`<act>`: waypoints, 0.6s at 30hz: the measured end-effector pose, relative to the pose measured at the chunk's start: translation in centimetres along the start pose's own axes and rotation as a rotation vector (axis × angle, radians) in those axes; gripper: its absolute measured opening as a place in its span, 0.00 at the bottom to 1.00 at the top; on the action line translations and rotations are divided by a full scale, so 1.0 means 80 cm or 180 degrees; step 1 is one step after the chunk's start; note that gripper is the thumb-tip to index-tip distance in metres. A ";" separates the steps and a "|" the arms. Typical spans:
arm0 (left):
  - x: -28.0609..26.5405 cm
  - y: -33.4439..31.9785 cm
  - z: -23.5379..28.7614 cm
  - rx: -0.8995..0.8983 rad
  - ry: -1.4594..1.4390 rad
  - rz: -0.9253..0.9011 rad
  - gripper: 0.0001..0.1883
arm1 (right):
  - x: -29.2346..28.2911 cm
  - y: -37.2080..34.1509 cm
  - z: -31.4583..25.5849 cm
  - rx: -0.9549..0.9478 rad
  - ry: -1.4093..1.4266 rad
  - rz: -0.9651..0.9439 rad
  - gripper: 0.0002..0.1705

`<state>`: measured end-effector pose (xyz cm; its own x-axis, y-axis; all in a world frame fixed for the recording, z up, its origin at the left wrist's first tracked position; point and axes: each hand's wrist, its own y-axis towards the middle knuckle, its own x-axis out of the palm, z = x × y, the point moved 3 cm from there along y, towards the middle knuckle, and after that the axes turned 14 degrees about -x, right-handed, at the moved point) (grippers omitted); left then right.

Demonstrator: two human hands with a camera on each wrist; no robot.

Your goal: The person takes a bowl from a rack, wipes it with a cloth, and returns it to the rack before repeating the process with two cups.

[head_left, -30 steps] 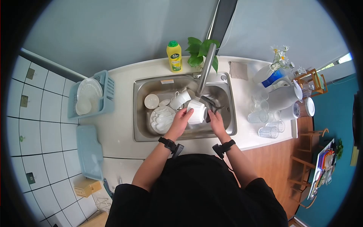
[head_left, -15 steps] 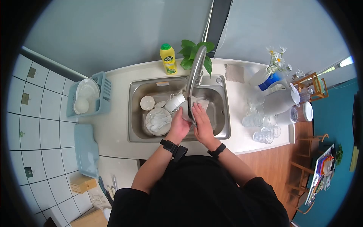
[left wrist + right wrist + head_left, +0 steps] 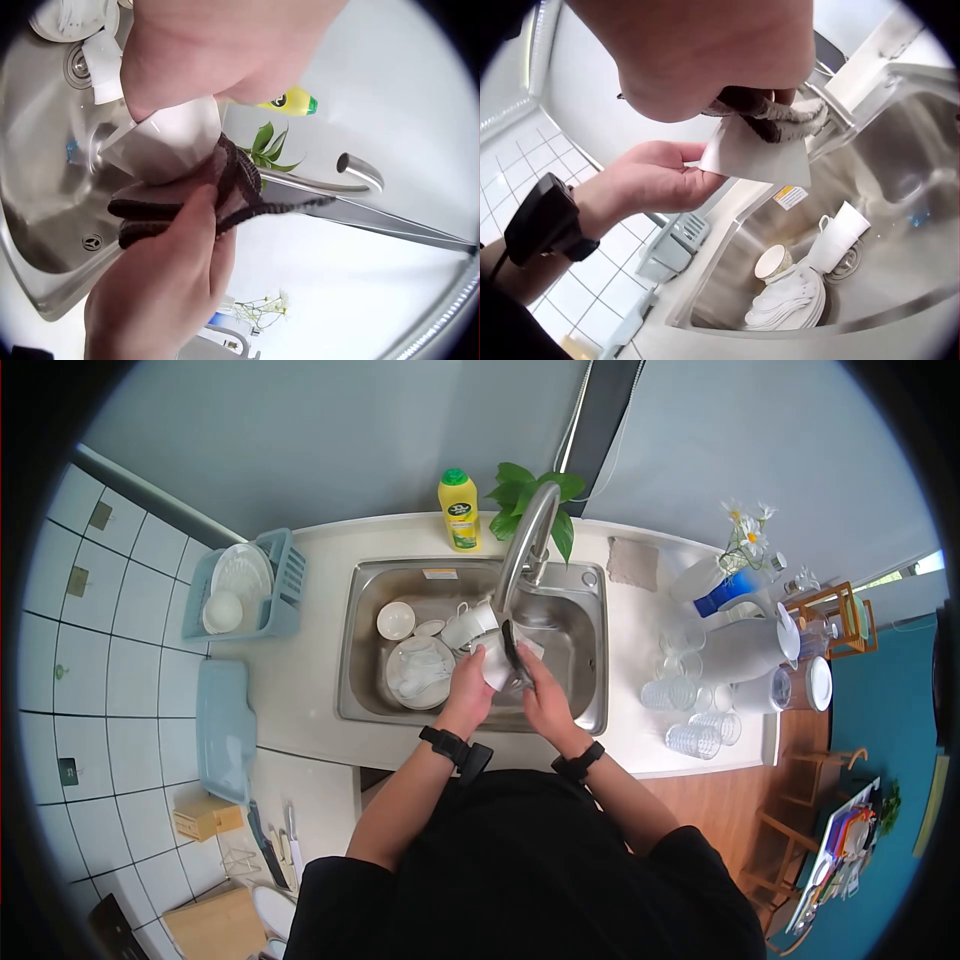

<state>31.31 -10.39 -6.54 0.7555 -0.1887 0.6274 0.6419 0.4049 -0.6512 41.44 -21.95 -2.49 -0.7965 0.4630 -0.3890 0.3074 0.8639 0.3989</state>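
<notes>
Over the sink (image 3: 585, 710), my left hand (image 3: 470, 687) grips a white faceted bowl (image 3: 492, 660), thumb along its side. My right hand (image 3: 548, 705) pinches a folded brown cloth with dark ribbed edges (image 3: 184, 199) and holds it against the bowl. From the right wrist view, the bowl (image 3: 754, 154) is tilted, with the cloth (image 3: 780, 120) bunched at its upper end. Left of the hands in the sink are white mugs (image 3: 468, 626), a small bowl (image 3: 396, 620) and a plate (image 3: 402, 698) stacked with white spoons (image 3: 424, 668).
The tap (image 3: 530, 540) arches over the sink just beyond my hands. A yellow bottle (image 3: 460, 510) and a plant (image 3: 515, 490) stand behind it. At left is a blue dish rack (image 3: 285, 595); at right, several glasses (image 3: 693, 741) and a jug (image 3: 745, 635).
The right hand has come left from beside the bowl, pressed flat against it, and now pinches the cloth there. The bowl has been turned and tilted in the left hand.
</notes>
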 end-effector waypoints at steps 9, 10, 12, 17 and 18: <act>-0.002 0.007 -0.017 -0.0245 -0.0318 0.0035 0.20 | -0.017 -0.004 0.065 0.0834 -0.0636 0.0510 0.13; 0.005 0.006 -0.017 -0.0286 -0.0353 -0.0194 0.21 | -0.017 0.008 0.032 0.0813 0.0132 0.0258 0.21; -0.001 0.018 -0.013 -0.0258 -0.0344 -0.0405 0.22 | -0.019 0.027 -0.001 0.0020 -0.0239 0.0102 0.29; 0.008 0.014 0.005 -0.0310 -0.0132 -0.0234 0.26 | -0.019 0.021 -0.004 -0.0453 0.0184 0.0030 0.41; 0.010 0.014 0.005 -0.0317 -0.0265 -0.0388 0.27 | -0.013 0.017 -0.002 -0.0448 0.0190 0.0032 0.41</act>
<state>32.57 -9.68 -6.61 0.6604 -0.1546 0.7348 0.7411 0.2921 -0.6046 42.62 -21.28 -1.41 -0.8246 0.4551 -0.3359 0.2428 0.8211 0.5165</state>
